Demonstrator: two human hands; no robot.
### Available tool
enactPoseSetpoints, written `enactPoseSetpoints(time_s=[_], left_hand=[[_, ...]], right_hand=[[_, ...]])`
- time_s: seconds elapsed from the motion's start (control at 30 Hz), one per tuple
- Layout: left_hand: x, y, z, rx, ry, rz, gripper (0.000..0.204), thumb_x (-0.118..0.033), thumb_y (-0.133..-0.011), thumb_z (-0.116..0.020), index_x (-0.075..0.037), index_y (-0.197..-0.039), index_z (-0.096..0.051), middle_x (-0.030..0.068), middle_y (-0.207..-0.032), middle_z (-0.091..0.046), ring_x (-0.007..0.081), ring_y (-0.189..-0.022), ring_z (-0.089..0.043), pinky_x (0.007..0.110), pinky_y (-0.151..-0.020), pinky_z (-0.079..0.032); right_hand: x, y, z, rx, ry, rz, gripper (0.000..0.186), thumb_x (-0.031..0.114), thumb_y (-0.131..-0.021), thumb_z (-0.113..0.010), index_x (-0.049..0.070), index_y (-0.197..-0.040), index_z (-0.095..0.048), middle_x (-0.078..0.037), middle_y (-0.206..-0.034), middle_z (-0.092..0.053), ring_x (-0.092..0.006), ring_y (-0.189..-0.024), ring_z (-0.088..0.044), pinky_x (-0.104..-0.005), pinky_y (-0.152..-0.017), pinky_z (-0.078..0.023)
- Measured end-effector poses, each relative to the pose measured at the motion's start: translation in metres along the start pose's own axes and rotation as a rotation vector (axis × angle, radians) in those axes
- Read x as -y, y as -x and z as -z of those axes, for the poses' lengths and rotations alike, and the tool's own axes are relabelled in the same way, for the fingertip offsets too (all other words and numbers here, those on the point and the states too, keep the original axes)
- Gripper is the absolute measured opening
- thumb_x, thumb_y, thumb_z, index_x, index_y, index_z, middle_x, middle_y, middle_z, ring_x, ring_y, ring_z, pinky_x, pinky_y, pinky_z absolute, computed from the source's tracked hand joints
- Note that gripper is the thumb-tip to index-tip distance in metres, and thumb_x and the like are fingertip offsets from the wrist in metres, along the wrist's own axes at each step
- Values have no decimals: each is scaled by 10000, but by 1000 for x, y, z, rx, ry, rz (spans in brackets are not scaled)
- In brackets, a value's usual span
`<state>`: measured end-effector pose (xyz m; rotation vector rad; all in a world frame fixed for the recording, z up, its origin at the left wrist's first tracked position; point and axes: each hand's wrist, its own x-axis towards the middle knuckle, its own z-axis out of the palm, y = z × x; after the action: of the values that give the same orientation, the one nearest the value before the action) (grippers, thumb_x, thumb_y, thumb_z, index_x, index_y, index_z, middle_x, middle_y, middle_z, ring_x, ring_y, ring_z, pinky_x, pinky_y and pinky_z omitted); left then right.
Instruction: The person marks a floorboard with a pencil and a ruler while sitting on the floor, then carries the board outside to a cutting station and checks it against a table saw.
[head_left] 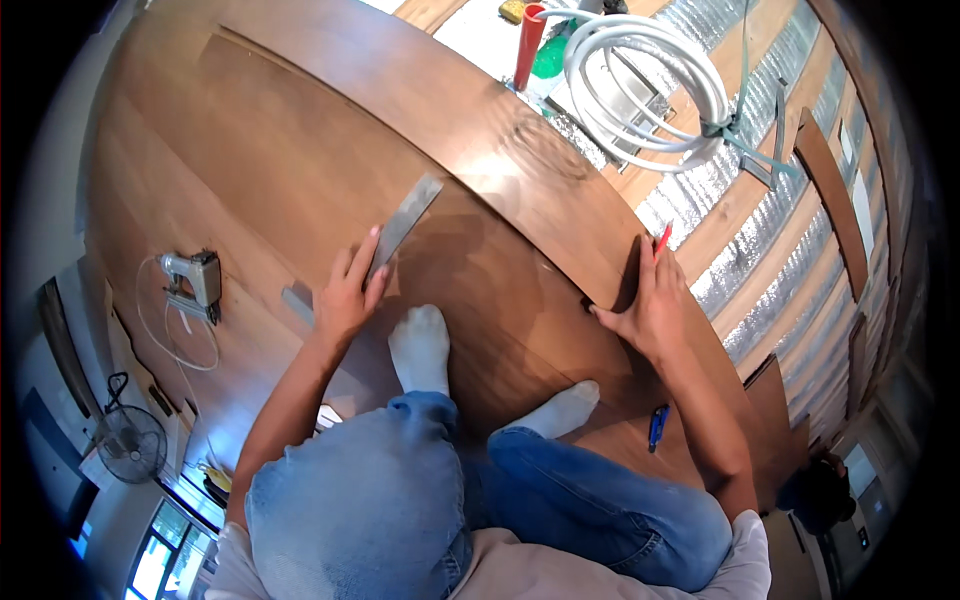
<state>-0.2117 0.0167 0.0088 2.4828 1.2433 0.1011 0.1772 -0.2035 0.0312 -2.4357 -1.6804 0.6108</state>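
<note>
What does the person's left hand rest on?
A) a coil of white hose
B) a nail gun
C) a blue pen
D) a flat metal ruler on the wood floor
D: the left hand lies flat on the metal ruler, which rests on the brown floor boards.

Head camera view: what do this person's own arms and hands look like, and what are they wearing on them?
Both forearms are bare from the elbow down, and the left hand and right hand wear no gloves. No watch, ring or bracelet shows. A pale, off-white short sleeve covers the right upper arm; a similar light sleeve edge shows at the left shoulder.
</note>
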Motion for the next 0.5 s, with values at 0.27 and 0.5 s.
enactPoseSetpoints(time_s=[0.27,0.5], left_hand=[[-28,-42,-5,51,76,-69,598,-253,-965,-697,-290,-1525,-492,102,-890,-558,314,-711,-633,427,-612,-525],[-20,-47,-25,8,-14,-73,607,-282,-972,-678,-345,-1536,-464,91,-886,-579,312,-695,-644,415,-620,-555]], right_hand=[[0,5,-25,-72,80,10,1281,435,-602,-949,-39,-1571,-259,-369,-1582,-273,-502,-1411,-369,-581,-1162,-303],[5,7,-25,-84,67,6,1241,376,-633,-952,-32,-1575,-254,-379,-1554,-310,-519,-1421,-353,-574,-1173,-296]])
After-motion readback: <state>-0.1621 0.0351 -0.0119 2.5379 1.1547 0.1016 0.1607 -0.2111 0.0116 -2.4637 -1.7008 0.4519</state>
